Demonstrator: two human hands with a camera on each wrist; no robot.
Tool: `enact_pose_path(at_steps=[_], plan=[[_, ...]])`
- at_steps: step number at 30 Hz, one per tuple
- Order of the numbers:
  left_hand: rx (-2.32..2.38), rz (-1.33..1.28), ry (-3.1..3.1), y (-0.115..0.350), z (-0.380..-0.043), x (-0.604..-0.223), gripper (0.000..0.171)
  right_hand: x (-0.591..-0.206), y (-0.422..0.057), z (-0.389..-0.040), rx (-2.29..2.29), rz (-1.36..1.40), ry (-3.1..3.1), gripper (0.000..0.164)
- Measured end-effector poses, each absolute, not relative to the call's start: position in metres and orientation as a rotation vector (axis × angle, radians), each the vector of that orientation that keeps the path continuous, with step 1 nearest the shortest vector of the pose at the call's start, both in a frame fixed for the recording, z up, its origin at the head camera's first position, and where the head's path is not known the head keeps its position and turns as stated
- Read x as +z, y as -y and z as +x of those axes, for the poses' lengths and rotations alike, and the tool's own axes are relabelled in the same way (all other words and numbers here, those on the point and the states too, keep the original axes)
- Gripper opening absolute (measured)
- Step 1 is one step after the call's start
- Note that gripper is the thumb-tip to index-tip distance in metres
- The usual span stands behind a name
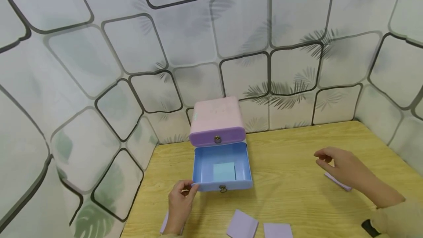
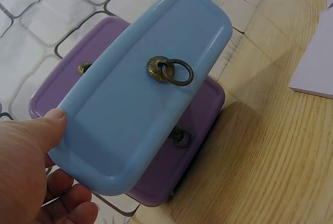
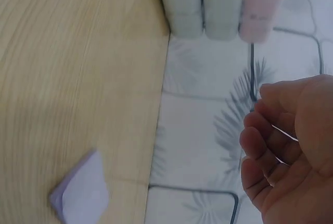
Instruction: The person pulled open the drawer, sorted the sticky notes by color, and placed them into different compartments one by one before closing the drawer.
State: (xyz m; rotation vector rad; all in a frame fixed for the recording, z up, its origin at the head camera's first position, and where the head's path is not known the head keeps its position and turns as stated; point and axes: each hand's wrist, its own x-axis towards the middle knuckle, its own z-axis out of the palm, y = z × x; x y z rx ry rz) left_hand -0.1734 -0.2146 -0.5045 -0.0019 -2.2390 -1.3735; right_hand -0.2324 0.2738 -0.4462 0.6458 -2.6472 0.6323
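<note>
The blue drawer (image 1: 239,185) was grasped at the left end of its front by the left hand (image 1: 180,201). The thumb (image 2: 51,126) pressed the edge of the front face; the other fingers were bent beside and behind that end, with their contact partly hidden. The drawer stood extended toward the person from the middle tier of the cabinet (image 1: 216,115), above the table (image 1: 284,168). A brass ring (image 1: 223,188) hung from a round plate at the centre of the drawer front.

Inside the drawer, a blue pad (image 1: 224,172) lay flat near the front wall. Directly above was the upper front (image 1: 231,135), purple, with its own ring (image 1: 217,139). The lower front (image 2: 156,179), also purple, sat beneath the drawer and was partly covered by it in the left wrist view.

The right hand (image 1: 343,168) was released and held nothing. Its fingers were loosely bent, and it was positioned over the right part of the table, well apart from the drawer. A purple pad (image 1: 337,181) lay near it, not touched.

Three more purple pads were located at the near side of the table: one (image 1: 164,224) partly hidden by the left forearm, one (image 1: 242,224) set at an angle in front of the drawer, and one (image 1: 278,230) just to its right, cut by the frame edge. A patterned wall covering (image 1: 191,39) with rounded outlines and leaf prints stood behind the table.
</note>
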Motion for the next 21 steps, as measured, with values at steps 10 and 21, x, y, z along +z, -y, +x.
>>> enact_pose_path(at_steps=[10, 21], plan=[[-1.346, -0.016, 2.225, 0.214, -0.172, -0.506, 0.012, -0.454, -0.340, -0.220, 0.535, 0.424, 2.884, 0.036], [-1.343, -0.012, 2.233, 0.216, -0.173, -0.503, 0.011, -0.482, -0.401, -0.216, 0.484, 0.187, 3.075, 0.071]])
